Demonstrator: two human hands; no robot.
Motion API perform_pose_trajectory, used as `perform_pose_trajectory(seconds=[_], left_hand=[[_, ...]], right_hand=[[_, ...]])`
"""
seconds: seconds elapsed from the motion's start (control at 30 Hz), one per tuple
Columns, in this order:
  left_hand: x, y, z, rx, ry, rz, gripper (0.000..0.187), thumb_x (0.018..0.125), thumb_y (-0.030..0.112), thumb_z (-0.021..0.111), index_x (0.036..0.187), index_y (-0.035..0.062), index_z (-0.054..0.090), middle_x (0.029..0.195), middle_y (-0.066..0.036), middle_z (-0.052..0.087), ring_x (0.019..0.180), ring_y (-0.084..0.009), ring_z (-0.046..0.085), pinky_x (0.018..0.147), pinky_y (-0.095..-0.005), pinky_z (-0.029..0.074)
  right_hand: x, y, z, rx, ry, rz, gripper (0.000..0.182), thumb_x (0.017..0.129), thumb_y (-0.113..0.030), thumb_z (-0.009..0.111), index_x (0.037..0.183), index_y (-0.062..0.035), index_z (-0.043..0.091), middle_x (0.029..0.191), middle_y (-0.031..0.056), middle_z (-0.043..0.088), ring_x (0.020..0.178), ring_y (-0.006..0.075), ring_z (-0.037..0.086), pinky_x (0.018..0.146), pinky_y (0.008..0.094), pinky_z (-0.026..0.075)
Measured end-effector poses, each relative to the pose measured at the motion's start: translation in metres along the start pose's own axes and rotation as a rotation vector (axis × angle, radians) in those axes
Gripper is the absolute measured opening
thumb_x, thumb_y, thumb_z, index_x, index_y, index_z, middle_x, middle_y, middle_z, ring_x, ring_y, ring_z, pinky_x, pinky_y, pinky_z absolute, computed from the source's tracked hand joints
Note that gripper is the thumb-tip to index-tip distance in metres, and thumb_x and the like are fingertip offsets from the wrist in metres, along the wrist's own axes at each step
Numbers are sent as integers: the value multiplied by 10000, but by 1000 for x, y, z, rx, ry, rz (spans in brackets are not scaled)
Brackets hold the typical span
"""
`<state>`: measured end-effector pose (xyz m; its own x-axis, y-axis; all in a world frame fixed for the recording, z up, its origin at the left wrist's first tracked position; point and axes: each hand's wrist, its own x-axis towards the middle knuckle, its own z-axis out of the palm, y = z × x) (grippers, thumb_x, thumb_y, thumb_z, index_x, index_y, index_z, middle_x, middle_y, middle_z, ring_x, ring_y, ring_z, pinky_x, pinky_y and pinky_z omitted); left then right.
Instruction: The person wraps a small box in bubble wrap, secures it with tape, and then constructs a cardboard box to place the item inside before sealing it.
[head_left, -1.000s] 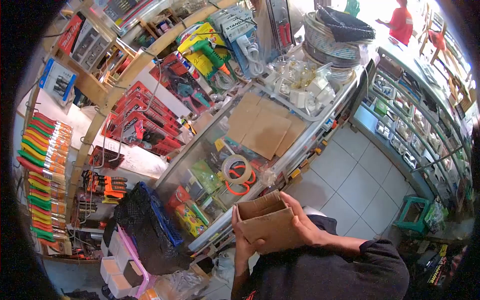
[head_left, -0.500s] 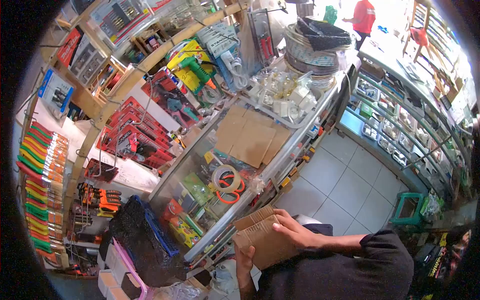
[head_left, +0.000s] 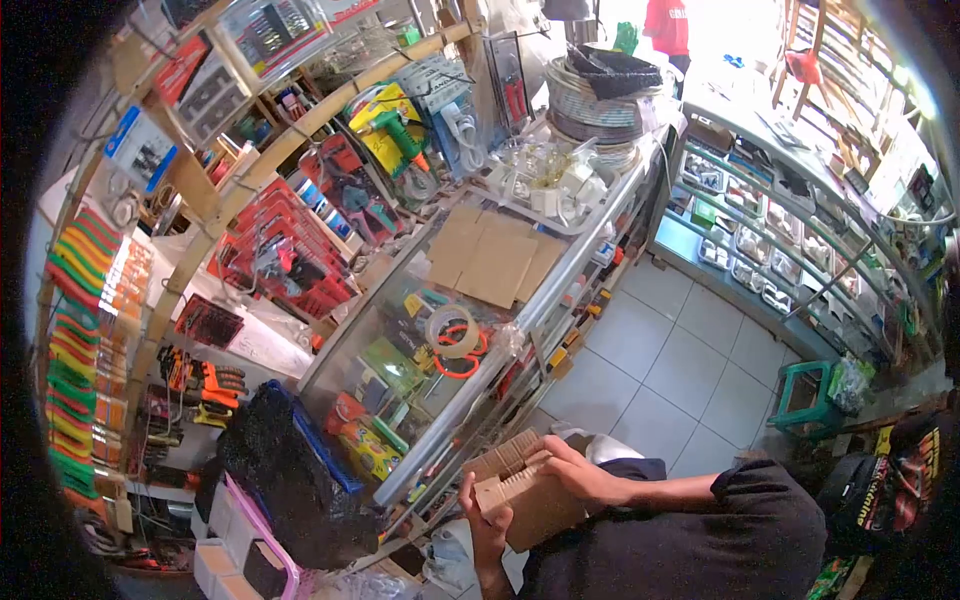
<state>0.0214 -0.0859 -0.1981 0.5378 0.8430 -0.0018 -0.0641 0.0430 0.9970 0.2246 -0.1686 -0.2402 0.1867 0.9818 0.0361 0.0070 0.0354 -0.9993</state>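
Close to my body I hold folded brown corrugated cardboard (head_left: 535, 510), its ribbed edges facing up. My left hand (head_left: 487, 520) grips its left side, thumb on the near face and fingers behind. From the right, my right hand (head_left: 582, 472) closes over the upper right part, with some fingertips hidden. Beyond my hands is a glass counter (head_left: 335, 370). On it lie flat cardboard sheets (head_left: 480, 255), a roll of clear tape (head_left: 452, 330) and orange-handled scissors (head_left: 462, 365).
Paintbrushes (head_left: 75, 350) and packaged tools hang at left. A black plastic bag (head_left: 285, 470) sits beside the counter. At the far end are coiled cables (head_left: 605, 110). A green stool (head_left: 803, 400) stands on the tiled floor (head_left: 685, 370). A person in red (head_left: 668, 28) is in the background.
My view has shifted slightly. The cardboard's upper flap is tilted differently, and my left fingers have spread up along its left edge. Both hands still hold it.
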Motion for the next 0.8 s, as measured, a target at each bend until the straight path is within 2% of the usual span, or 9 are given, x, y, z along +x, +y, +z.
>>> perform_pose_trajectory(seconds=[0.03,0.13,0.17,0.33,0.43,0.53,0.63,0.73,0.8], left_hand=[[-8,-4,-2,9,42,-11,839,875,487,797,1490,67,411,1400,-123,470,1292,-265,489,1101,-427,397],[-20,-20,-20,60,-72,-54,740,863,487,800,1389,51,512,1312,-101,517,1238,-243,508,1058,-410,416],[-26,-23,-19,70,-32,-41,656,862,485,793,1291,40,573,1225,-87,542,1184,-228,527,1025,-393,424],[-44,-19,-30,31,-102,-64,589,874,449,788,1249,40,593,1205,-92,548,1155,-230,548,1014,-384,437],[-55,-18,-44,66,-122,-72,559,876,422,789,1240,42,601,1207,-93,551,1146,-231,554,1007,-381,446],[-64,-15,-52,48,-128,-98,549,878,411,788,1244,46,602,1206,-97,552,1150,-237,554,1010,-385,445],[-74,-24,-62,47,-129,-133,546,882,415,783,1246,49,603,1257,-126,551,1207,-263,545,1046,-412,434],[-76,-25,-64,-1,-130,-69,553,882,426,779,1249,55,599,1371,-173,520,1302,-303,513,1100,-456,409],[-75,-23,-63,-37,-140,-25,559,882,436,778,1253,61,592,1452,-201,479,1361,-331,481,1130,-484,391]], right_hand=[[-3,-18,2,64,-32,28,330,1018,-106,477,1320,24,506,1381,164,481,1302,250,450,1101,376,373],[-13,-32,12,231,-5,181,436,1042,-249,463,1386,17,481,1309,146,531,1274,236,501,1096,352,395],[-16,-37,15,216,6,208,432,1037,-234,477,1395,9,472,1298,139,543,1246,226,519,1070,351,416],[-31,-28,36,269,84,388,458,1036,-205,552,1442,-37,419,1253,122,598,1166,195,578,978,345,489],[-33,-56,41,359,102,460,586,1029,-180,630,1524,-66,336,1228,103,590,1205,188,560,1034,337,448],[-35,-50,46,350,101,478,511,1082,-252,569,1530,-83,390,1238,91,616,1168,168,577,1006,327,465],[-32,-35,48,114,17,315,417,1111,-298,509,1447,-55,545,1210,70,665,1111,144,603,974,320,480],[-28,-36,46,8,-86,450,424,1107,-360,501,1255,0,669,1121,91,725,1061,172,651,907,332,511],[-26,-41,47,16,-126,458,407,1098,-349,519,1245,-7,686,1080,95,736,1036,172,655,913,336,513]])
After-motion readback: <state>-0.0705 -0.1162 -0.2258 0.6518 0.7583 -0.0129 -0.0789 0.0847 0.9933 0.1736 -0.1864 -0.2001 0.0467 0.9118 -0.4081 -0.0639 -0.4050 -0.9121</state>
